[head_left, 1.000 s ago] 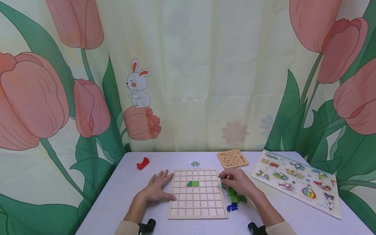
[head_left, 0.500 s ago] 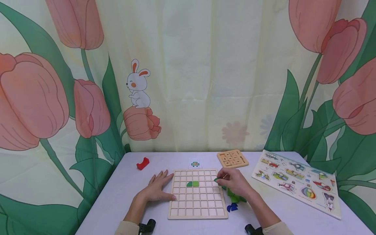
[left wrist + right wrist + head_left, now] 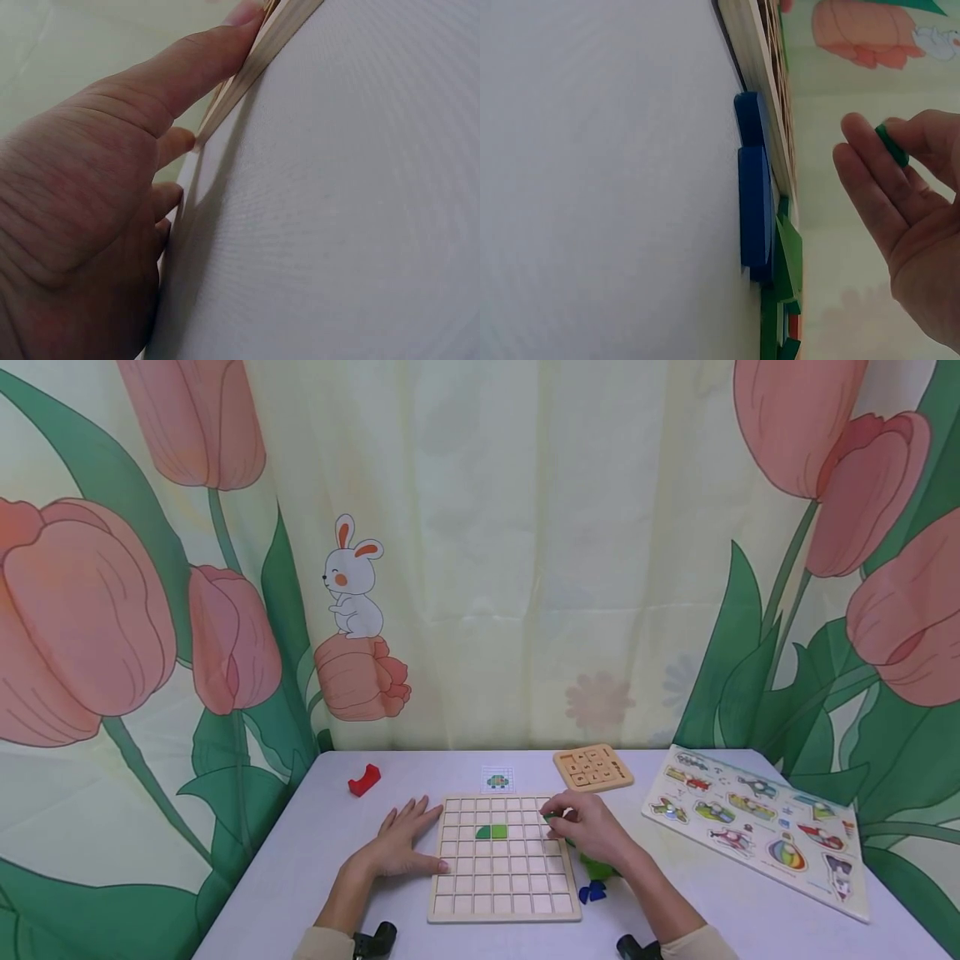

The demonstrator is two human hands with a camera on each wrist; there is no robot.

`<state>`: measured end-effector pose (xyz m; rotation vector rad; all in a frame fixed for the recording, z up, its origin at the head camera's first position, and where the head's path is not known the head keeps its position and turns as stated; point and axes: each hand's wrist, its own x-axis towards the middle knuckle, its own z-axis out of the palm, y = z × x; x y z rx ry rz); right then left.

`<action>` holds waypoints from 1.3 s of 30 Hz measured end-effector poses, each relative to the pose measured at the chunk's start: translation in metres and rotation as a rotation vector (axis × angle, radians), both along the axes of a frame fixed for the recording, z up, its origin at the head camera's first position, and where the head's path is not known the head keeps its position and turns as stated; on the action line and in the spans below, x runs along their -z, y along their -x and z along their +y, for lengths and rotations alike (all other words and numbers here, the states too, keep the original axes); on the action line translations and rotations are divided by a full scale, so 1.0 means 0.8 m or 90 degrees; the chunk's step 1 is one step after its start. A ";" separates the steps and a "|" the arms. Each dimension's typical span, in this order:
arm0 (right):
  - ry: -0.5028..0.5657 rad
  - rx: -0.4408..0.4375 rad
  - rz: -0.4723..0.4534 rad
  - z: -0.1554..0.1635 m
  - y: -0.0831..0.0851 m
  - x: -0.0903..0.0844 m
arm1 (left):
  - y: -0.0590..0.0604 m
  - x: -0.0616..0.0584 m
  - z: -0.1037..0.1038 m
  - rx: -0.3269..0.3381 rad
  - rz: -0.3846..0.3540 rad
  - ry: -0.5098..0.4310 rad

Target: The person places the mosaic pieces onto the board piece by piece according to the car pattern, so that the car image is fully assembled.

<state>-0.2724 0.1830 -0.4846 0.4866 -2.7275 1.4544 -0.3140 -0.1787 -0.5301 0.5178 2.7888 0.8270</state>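
A wooden grid board [image 3: 504,906] lies on the table, with a dark green quarter-round piece [image 3: 483,832] and a light green square piece [image 3: 499,832] side by side in its cells. My left hand [image 3: 405,843] rests along the board's left edge, fingers spread and thumb on the frame, as the left wrist view also shows. Between thumb and fingers my right hand [image 3: 596,828] pinches a small dark green piece [image 3: 892,145] above the board's right side. Beside the board's right edge lie blue pieces [image 3: 592,892] and green pieces [image 3: 598,870], partly hidden under that hand.
Behind the board lies a small pattern card [image 3: 497,779]. A red curved piece [image 3: 364,780] sits at the back left. At the back right are a wooden number puzzle [image 3: 593,767] and a large picture puzzle board [image 3: 757,831]. A printed curtain [image 3: 480,568] hangs behind the table.
My right hand has moved left from the loose pieces to over the board's right side, carrying the small dark green piece. The left hand has stayed in place.
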 end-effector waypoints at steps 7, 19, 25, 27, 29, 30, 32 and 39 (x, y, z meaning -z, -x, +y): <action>0.043 0.013 -0.032 -0.015 0.008 0.003 | 0.002 0.003 0.001 -0.002 -0.001 -0.004; 0.052 0.006 -0.052 -0.033 0.021 0.006 | 0.002 0.003 0.001 -0.007 0.003 -0.002; 0.009 -0.008 -0.040 -0.038 0.027 0.008 | 0.002 0.002 0.001 -0.004 0.005 -0.002; -0.014 -0.018 -0.033 -0.040 0.028 0.009 | 0.002 0.001 0.001 -0.004 0.004 -0.002; -0.039 -0.029 -0.021 -0.040 0.030 0.010 | 0.001 0.000 0.001 -0.005 0.002 -0.003; -0.050 -0.034 -0.015 -0.040 0.031 0.010 | 0.001 0.000 0.000 -0.005 0.001 -0.003; -0.063 -0.045 -0.009 -0.041 0.033 0.011 | 0.001 -0.001 0.000 -0.006 0.001 -0.006; -0.054 -0.078 -0.027 -0.041 0.041 0.014 | 0.000 0.000 -0.001 0.001 0.007 0.008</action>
